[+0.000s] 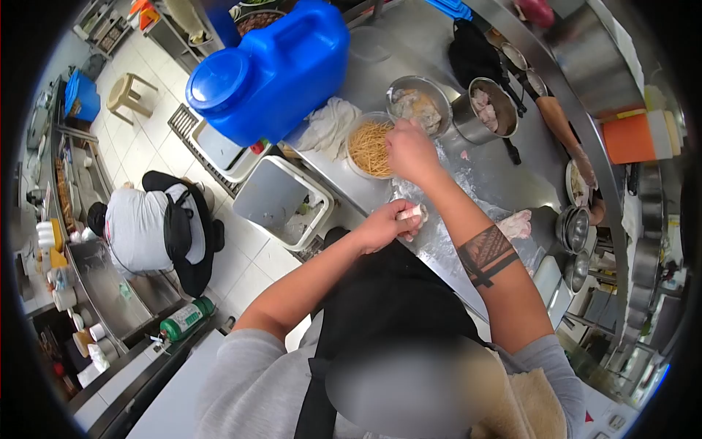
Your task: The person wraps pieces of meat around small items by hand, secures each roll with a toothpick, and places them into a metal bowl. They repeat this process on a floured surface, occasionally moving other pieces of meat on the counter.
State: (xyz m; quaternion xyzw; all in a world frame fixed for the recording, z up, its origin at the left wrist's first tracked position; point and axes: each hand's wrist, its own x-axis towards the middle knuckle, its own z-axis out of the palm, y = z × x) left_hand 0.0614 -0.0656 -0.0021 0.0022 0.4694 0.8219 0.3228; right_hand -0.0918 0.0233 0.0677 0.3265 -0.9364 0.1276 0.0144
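"So, count for the hands?"

"Two. Left hand [382, 228]: narrow grip, fingers curled around one pale roll [413, 213], near edge of the steel tabletop [504, 175]. Right hand [412, 152]: at the right side of one tub [350, 143] of thin yellow sticks [369, 150]. Fingertips hidden, can't tell how wide that grip is."

"Other containers?"

"One metal bowl [433, 83] just beyond the right hand, one metal pot [466, 123] right of it. Pale pieces in both."

"Left side?"

"One blue jug [292, 66], far left. One white cloth [330, 128] between jug and tub."

"Right?"

"White powder smeared mid-tabletop, one pinkish raw piece [515, 225] near right. One person [146, 230] bent over, well left."
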